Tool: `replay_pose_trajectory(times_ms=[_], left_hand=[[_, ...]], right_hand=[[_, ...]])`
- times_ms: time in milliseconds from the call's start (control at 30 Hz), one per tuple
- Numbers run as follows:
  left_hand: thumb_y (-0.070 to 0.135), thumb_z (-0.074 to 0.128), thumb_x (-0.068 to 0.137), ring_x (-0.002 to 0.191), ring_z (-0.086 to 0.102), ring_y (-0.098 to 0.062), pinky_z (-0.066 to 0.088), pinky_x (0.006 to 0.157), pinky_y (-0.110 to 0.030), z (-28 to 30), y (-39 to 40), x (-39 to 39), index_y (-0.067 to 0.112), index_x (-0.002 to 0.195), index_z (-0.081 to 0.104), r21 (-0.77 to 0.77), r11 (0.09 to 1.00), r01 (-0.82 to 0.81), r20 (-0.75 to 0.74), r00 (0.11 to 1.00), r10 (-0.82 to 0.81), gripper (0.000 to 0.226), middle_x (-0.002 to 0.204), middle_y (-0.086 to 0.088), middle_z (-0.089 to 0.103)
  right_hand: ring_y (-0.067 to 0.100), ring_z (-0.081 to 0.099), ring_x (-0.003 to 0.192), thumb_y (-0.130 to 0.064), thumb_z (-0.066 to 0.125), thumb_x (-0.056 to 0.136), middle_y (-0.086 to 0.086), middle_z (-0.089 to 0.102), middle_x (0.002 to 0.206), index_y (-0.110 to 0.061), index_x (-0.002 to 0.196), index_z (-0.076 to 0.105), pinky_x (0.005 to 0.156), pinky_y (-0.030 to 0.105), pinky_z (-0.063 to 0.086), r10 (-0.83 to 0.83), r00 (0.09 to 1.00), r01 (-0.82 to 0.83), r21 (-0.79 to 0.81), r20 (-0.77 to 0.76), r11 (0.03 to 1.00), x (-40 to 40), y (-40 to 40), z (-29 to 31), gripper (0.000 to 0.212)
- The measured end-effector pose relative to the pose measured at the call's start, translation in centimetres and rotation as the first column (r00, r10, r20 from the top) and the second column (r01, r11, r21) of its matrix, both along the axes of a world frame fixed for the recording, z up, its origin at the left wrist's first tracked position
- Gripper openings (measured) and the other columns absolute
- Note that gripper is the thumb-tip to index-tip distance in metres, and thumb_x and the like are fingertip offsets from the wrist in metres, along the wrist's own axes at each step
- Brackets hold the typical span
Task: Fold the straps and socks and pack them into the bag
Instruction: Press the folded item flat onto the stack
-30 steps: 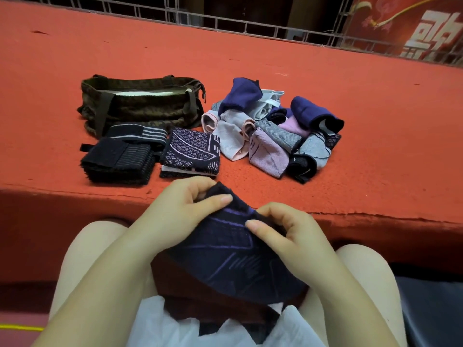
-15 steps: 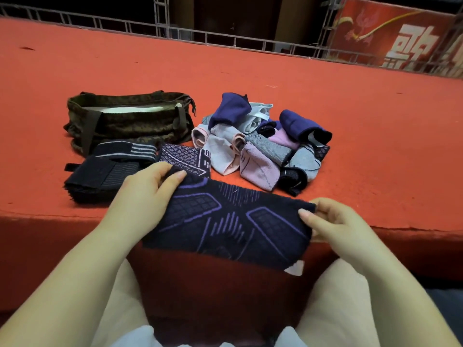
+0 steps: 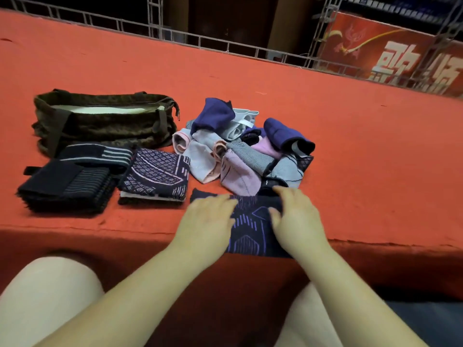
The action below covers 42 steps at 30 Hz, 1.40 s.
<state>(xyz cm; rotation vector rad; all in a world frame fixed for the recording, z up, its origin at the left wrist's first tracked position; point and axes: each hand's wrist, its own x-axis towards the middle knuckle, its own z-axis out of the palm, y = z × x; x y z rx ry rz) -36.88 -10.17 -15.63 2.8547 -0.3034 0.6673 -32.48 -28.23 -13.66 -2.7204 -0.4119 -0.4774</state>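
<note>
A dark navy strap [image 3: 250, 226] with purple line patterns lies flat at the near edge of the red carpeted platform [image 3: 350, 146], its near end hanging just over the lip; the left hand [image 3: 208, 221] rests on its left part with fingers straight and spread, gripping nothing; the right hand [image 3: 295, 216] presses its right part, fingers likewise extended, though motion blur softens both. Just behind the strap, touching its far edge, sits a loose heap of socks [image 3: 240, 151] in navy, pale blue, pink, lilac and grey. To the left lies a folded strap [image 3: 155, 174] with a diamond pattern; beside that a stack of black folded straps [image 3: 67, 184]; behind them a striped black strap [image 3: 97, 154]. The olive bag [image 3: 105, 123] stands further back, open, a pale lining showing. A metal railing [image 3: 225, 46] borders the platform's far side; beyond it a red banner [image 3: 400, 58] bears large white Chinese characters, cut off and not legible.
</note>
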Motion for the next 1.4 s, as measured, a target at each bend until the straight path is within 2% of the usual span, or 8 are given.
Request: replay_pose_trajectory(times_ms=[267, 467, 667, 800, 1000, 1167, 1300, 1400], left_hand=[[0.061, 0.018, 0.095, 0.114, 0.062, -0.025, 0.048, 0.096, -0.039, -3.0, 3.0, -1.3, 0.013, 0.123, 0.064, 0.169, 0.981, 0.096, -0.193, 0.979, -0.062, 0.072, 0.126, -0.008, 0.063], [0.043, 0.057, 0.080, 0.125, 0.046, -0.006, 0.021, 0.111, -0.013, -4.1, 7.6, -3.0, 0.025, 0.125, 0.058, -0.210, 0.941, 0.265, -0.137, 0.945, -0.297, 0.048, 0.130, 0.005, 0.059], [0.057, 0.056, 0.074, 0.087, 0.060, 0.000, 0.043, 0.084, -0.014, -1.0, 6.7, -3.4, 0.025, 0.085, 0.071, -0.455, 0.868, 0.198, -0.060, 0.966, -0.251, 0.037, 0.088, 0.015, 0.070], [0.056, 0.058, 0.074, 0.073, 0.056, 0.001, 0.041, 0.069, -0.015, 1.6, 5.0, -2.8, 0.027, 0.075, 0.062, -0.475, 0.844, 0.250, -0.010, 0.957, -0.289, 0.029, 0.075, 0.014, 0.063], [0.042, 0.083, 0.063, 0.069, 0.056, 0.005, 0.042, 0.068, -0.013, 4.1, 5.9, -1.3, 0.028, 0.078, 0.065, -0.600, 0.773, 0.204, -0.271, 0.858, -0.437, 0.027, 0.077, 0.015, 0.066], [0.033, 0.081, 0.066, 0.063, 0.051, -0.005, 0.039, 0.063, -0.026, 4.7, 5.7, 0.2, 0.018, 0.078, 0.067, -0.655, 0.751, 0.084, -0.411, 0.794, -0.448, 0.024, 0.067, 0.007, 0.060], [-0.003, 0.070, 0.079, 0.081, 0.063, -0.009, 0.051, 0.077, -0.027, 5.0, 2.2, 1.0, 0.006, 0.095, 0.067, -0.857, 0.509, 0.078, -0.285, 0.752, -0.595, 0.018, 0.089, -0.002, 0.072], [0.006, 0.070, 0.082, 0.091, 0.066, -0.013, 0.054, 0.087, -0.033, 3.8, 0.0, 2.6, 0.006, 0.101, 0.062, -0.854, 0.517, 0.052, -0.271, 0.804, -0.530, 0.021, 0.101, -0.008, 0.072]], right_hand=[[0.012, 0.007, 0.147, -0.045, 0.031, 0.101, -0.005, 0.012, 0.160, -0.030, 0.150, 0.022, 0.117, 0.030, 0.004, 0.112, 0.964, -0.150, -0.144, -0.242, 0.978, -1.8, -0.4, -3.3, 0.052], [0.008, 0.008, 0.146, -0.050, 0.026, 0.100, -0.005, 0.014, 0.159, -0.027, 0.150, 0.023, 0.117, 0.032, -0.004, 0.057, 0.970, -0.103, -0.183, -0.238, 0.978, -2.2, -2.3, -3.1, 0.056], [0.010, 0.017, 0.145, -0.051, 0.056, 0.089, -0.002, 0.024, 0.156, -0.020, 0.147, 0.033, 0.117, 0.025, 0.001, 0.405, 0.880, -0.419, -0.002, -0.248, 0.908, -4.4, 3.2, -2.4, 0.069], [0.023, 0.043, 0.134, -0.053, 0.040, 0.088, 0.004, 0.052, 0.139, -0.015, 0.136, 0.050, 0.116, 0.026, 0.022, 0.398, 0.901, -0.362, 0.205, -0.171, 0.909, -6.1, 5.9, -3.7, 0.063], [-0.005, 0.054, 0.071, -0.036, 0.053, 0.092, -0.013, 0.065, 0.073, -0.019, 0.083, 0.065, 0.069, 0.018, 0.043, 0.443, 0.870, -0.203, 0.664, -0.215, 0.720, -7.7, 3.5, -3.4, 0.022], [0.002, 0.058, 0.080, -0.035, 0.058, 0.091, 0.011, 0.071, 0.089, -0.008, 0.089, 0.067, 0.075, 0.023, 0.045, 0.431, 0.869, -0.047, 0.826, -0.244, 0.562, -8.0, 2.0, -3.1, 0.029], [0.001, 0.066, 0.096, -0.012, 0.069, 0.084, -0.013, 0.073, 0.098, -0.021, 0.102, 0.066, 0.084, 0.015, 0.049, 0.387, 0.906, -0.009, 0.908, -0.169, 0.418, -7.9, 1.5, -2.0, 0.020], [-0.003, 0.064, 0.096, -0.010, 0.072, 0.081, -0.019, 0.070, 0.099, -0.029, 0.105, 0.061, 0.083, 0.013, 0.047, 0.225, 0.966, 0.012, 0.897, -0.124, 0.442, -7.1, 0.6, -2.2, 0.032]])
